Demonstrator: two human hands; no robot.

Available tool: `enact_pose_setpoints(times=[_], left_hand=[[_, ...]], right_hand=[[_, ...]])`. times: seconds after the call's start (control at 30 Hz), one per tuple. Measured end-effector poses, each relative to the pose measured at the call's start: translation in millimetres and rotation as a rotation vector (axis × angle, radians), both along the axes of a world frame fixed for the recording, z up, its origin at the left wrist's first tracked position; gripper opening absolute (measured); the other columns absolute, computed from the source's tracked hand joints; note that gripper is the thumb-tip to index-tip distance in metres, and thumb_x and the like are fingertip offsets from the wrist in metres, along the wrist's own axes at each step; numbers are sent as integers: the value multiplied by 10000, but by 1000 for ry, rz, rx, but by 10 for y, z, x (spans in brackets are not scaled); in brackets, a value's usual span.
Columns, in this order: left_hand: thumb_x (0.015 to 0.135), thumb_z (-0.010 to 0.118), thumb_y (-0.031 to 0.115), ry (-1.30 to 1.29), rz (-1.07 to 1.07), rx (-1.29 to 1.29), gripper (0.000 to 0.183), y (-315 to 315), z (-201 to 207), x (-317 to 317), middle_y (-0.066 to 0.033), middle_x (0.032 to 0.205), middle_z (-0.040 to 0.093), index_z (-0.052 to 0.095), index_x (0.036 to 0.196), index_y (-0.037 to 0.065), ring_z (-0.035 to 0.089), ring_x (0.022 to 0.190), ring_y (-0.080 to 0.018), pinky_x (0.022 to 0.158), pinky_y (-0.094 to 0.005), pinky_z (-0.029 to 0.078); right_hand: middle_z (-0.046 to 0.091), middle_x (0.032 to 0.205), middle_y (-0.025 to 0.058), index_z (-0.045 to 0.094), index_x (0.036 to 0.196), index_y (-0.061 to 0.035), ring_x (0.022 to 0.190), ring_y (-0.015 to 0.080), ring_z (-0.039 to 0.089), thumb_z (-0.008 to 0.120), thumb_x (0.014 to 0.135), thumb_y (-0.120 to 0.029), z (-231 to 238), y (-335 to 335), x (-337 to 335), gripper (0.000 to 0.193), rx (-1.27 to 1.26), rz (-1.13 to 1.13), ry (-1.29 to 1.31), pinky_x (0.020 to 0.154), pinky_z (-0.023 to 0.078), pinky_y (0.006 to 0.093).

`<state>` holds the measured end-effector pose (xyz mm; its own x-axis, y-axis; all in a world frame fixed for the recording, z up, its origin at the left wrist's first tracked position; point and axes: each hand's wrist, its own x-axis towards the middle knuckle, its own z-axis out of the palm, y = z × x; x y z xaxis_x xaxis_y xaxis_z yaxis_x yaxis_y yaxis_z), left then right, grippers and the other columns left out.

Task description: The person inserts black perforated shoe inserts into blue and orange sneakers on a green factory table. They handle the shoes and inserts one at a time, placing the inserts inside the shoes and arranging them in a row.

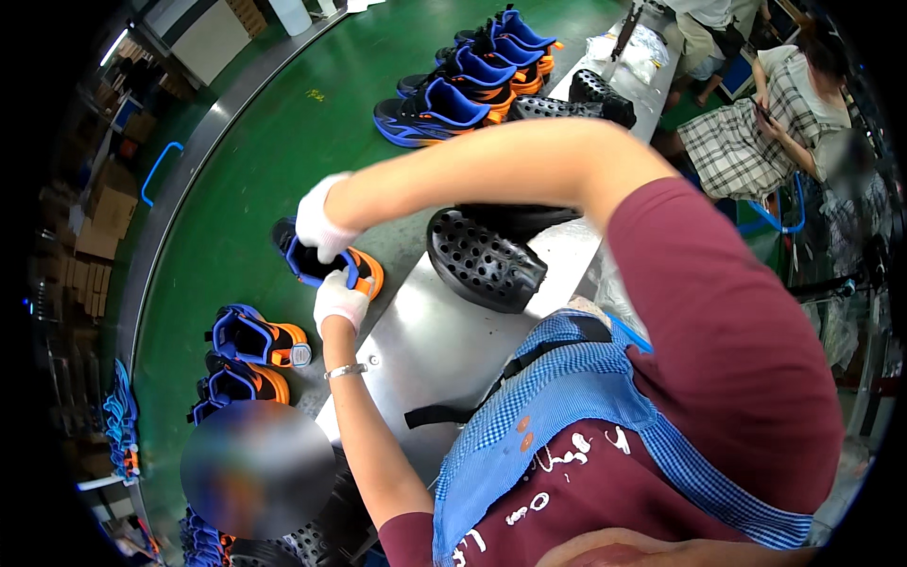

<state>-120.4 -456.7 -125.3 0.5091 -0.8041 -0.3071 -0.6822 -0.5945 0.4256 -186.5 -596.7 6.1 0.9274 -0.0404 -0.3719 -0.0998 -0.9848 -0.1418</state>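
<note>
While the belt (244, 184) is left open toward its rim (215, 111), the shoe (307, 266) over it is partly covered: its heel is pinched by the left hand (341, 302), its mouth overlapped by the right hand (324, 218), fingers curled, grip unclear.

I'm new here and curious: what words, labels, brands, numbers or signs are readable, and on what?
White lettering on maroon shirt: visible, but I won't copy it.
Yellow mark on green table: too small to read.
Pale label on a shoe's heel: too small.
Held shoe: nothing readable.
</note>
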Motion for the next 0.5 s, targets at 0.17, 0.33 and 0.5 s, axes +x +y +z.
enact_pose_setpoints(times=[0.17, 0.33, 0.5], left_hand=[[812, 657, 417, -123, 84, -64, 388, -18, 152, 53, -191, 1004, 676, 684, 977, 67, 638, 962, -384, 844, -433, 508], [798, 675, 285, -471, -62, 230, 480, -242, 685, 33, -142, 1272, 534, 583, 1245, 138, 615, 1057, -339, 858, -429, 523], [788, 668, 240, -475, -366, -79, 571, -762, 1141, -378, -139, 1362, 501, 534, 1335, 149, 558, 1171, -331, 951, -403, 490]], right_hand=[[669, 865, 173, 665, 973, -65, 847, 341, 653, 552, 869, -363, 921, -623, -1673, 336, -82, -314, -308, 741, 510, 445], [645, 1027, 141, 619, 1125, -77, 933, 299, 641, 618, 838, -279, 465, -1263, -3240, 350, -340, -614, -525, 829, 514, 385], [578, 1175, 98, 551, 1226, -107, 1076, 283, 586, 653, 768, -207, -37, -1319, -3816, 479, -151, -769, -452, 922, 487, 371]])
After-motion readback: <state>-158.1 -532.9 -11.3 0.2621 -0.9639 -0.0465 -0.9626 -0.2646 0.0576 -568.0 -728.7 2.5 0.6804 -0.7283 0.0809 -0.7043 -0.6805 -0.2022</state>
